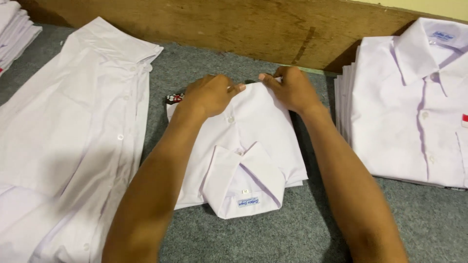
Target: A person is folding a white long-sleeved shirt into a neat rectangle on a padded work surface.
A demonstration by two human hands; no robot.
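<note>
Left hand: the left hand [210, 93] lies palm down on the far edge of the folded shirt [243, 141]. The fingers are bent and press the cloth. I cannot tell if they pinch it.
Right hand: the right hand [291, 88] lies just beside the left one on the same far edge. Its fingers curl onto the cloth. The fingertips of both hands nearly meet.
Shirt: it is white and folded into a neat block. It lies in the middle of the grey desk [312, 229]. Its collar [243, 187] points toward the person. Small white buttons run up the middle. A bit of red and black shows at its far left corner.
Left side: an open white shirt [78, 136] lies spread out flat, near the folded one. A pile of white cloth [14, 29] sits in the far left corner.
Right side: a stack of folded white shirts [414, 107] lies near the right arm.
Behind: a brown wooden board [234, 24] stands along the back of the desk.
</note>
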